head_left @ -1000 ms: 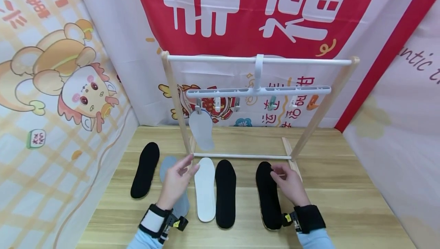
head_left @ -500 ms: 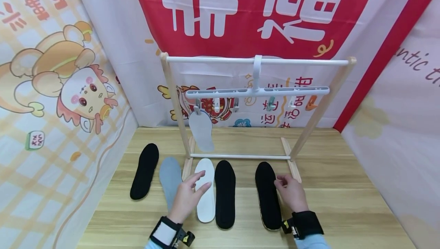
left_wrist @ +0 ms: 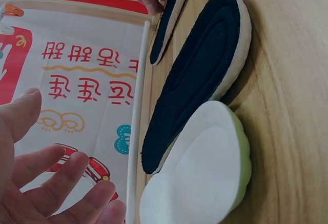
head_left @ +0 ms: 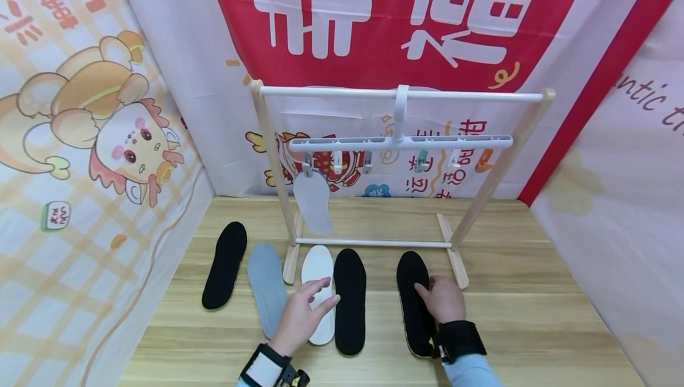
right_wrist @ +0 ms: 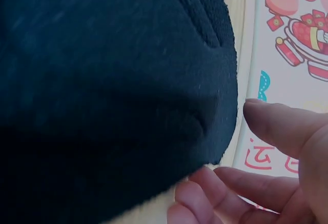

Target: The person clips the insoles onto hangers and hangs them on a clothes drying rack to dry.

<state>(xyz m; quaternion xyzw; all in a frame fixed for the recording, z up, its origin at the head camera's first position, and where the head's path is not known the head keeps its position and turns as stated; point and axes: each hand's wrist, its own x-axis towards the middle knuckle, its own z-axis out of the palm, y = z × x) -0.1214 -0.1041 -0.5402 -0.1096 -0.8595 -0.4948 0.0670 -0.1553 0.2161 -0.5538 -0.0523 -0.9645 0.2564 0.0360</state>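
Four-finger side relaxed and thumb spread, my left hand [head_left: 303,314] hovers over the white insole [head_left: 319,267] and holds nothing. The left wrist view shows this hand [left_wrist: 56,167] apart from the white insole, whose edge is green. My right hand [head_left: 445,299] is at the rightmost black insole [head_left: 414,316], thumb above it and fingers at its right edge. In the right wrist view, a gap shows between thumb and black insole [right_wrist: 128,90]; the fingertips are by its edge, partly hidden. Another black insole [head_left: 350,304] lies beside the white one.
A grey insole [head_left: 267,286] and a black insole [head_left: 225,265] lie at the left. Behind stands a rack [head_left: 374,244] with wooden legs, bearing a white hanger [head_left: 401,142] with several clips. One light grey insole [head_left: 312,200] hangs from its left clip.
My left hand has come down and to the right, from beside the grey insole to over the white one. My right hand has lowered along the rightmost black insole. The insoles stay put.
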